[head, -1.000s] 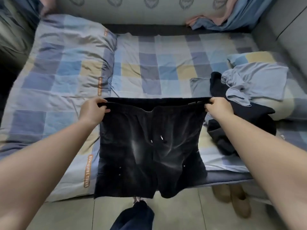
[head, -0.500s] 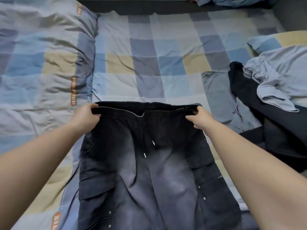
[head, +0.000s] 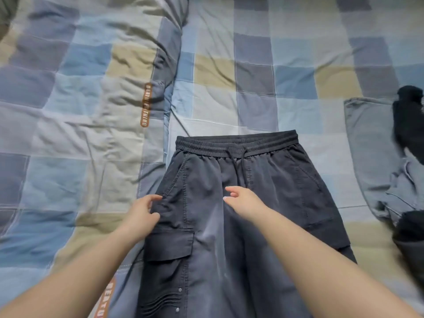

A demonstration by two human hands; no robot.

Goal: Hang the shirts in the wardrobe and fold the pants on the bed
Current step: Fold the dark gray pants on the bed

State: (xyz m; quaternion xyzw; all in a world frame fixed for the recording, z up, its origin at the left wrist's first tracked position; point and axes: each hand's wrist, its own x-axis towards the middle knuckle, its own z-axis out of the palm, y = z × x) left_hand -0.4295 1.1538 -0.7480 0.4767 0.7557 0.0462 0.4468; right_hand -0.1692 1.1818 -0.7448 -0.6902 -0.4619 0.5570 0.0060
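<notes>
Dark cargo pants (head: 241,214) now lie flat on the bed (head: 252,72), front up, waistband far, legs running toward the near edge & out of frame. A sec ago they were held up by the waistband in both hands, half a sec ago being lowered; now the waistband is released & the cloth rests on the checked sheet. Drawstring sits centred, cargo pocket on the left leg lies flat.

L hand (head: 140,214) is at the left outer seam, just below the side pocket; fingers curled on the fabric edge, looks like a light pinch, not a firm grip. R hand (head: 245,200) is over the middle of the pants near the crotch seam, fingers loosely open, holding nothing; can't tell if it touches the cloth.

Meaning for task: lay-out step done, fold itself not started. Next prob. smoothing, then bringing one leg over the other.

Left of the pants: bunched quilt (head: 80,99) in the same check, edge near the left seam. Far right: heap of other clothes, a grey garment (head: 371,161) w/ black garments (head: 410,118) on it, well apart from the pants, unsorted.
</notes>
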